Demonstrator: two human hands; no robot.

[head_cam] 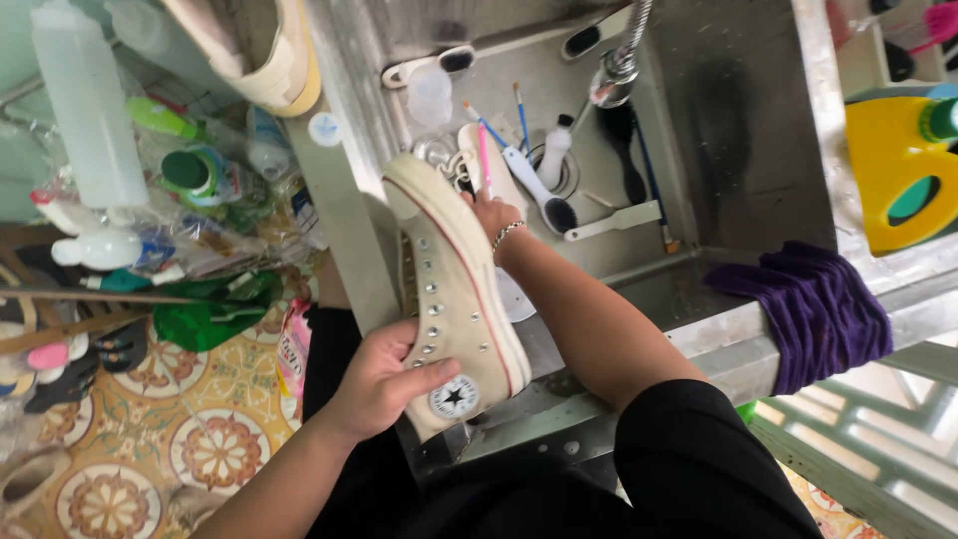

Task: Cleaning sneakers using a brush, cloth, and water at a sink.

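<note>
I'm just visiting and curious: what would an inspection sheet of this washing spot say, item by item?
Surface: steel sink, basin wet, tap above it.
Job's things: cream high-top shoe held over the sink edge; pink-handled brush at its toe end.
Clutter: several brushes and a small white bottle lie in the basin; a purple cloth hangs over the rim.
Grippers: left hand grips the shoe's ankle part; right hand holds the brush against the shoe.
Cables: nothing seen.
Surroundings: bottles and plastic bags on the left, patterned tile floor, yellow container on the right.
</note>
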